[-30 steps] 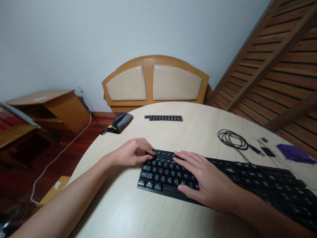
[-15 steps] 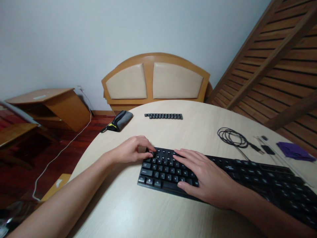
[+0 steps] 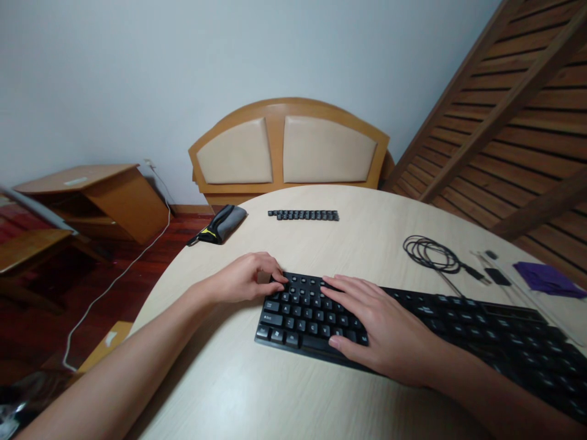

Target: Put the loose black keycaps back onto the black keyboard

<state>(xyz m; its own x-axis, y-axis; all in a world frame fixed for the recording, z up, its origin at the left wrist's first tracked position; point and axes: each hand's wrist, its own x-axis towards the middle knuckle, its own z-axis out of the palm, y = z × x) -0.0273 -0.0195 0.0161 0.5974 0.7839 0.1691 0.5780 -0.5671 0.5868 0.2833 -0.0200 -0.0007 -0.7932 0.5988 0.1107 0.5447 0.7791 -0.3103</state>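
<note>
A black keyboard [image 3: 312, 316] lies at a slant on the table, with bare key posts in its upper left rows where caps are off. At its top left corner, my left hand [image 3: 250, 275] pinches thumb and forefinger over a small keycap, mostly hidden by the fingertips. My right hand [image 3: 376, 318] rests flat across the keyboard's middle, fingers stretched out and thumb near the space bar. Beyond both hands, loose black keycaps [image 3: 305, 215] stand lined up in two rows.
On the round pale table [image 3: 220, 391] are a grey and black pouch [image 3: 224, 223], a coiled black cable [image 3: 431, 253], a purple cloth [image 3: 545, 278] and small blurred tools [image 3: 495, 275]. A wooden headboard [image 3: 277, 146] stands behind; a slatted wooden panel [image 3: 513, 110] leans at the right.
My left thumb and forefinger have shifted slightly at the keyboard's corner. My right hand, the keyboard and the keycap rows stay in place.
</note>
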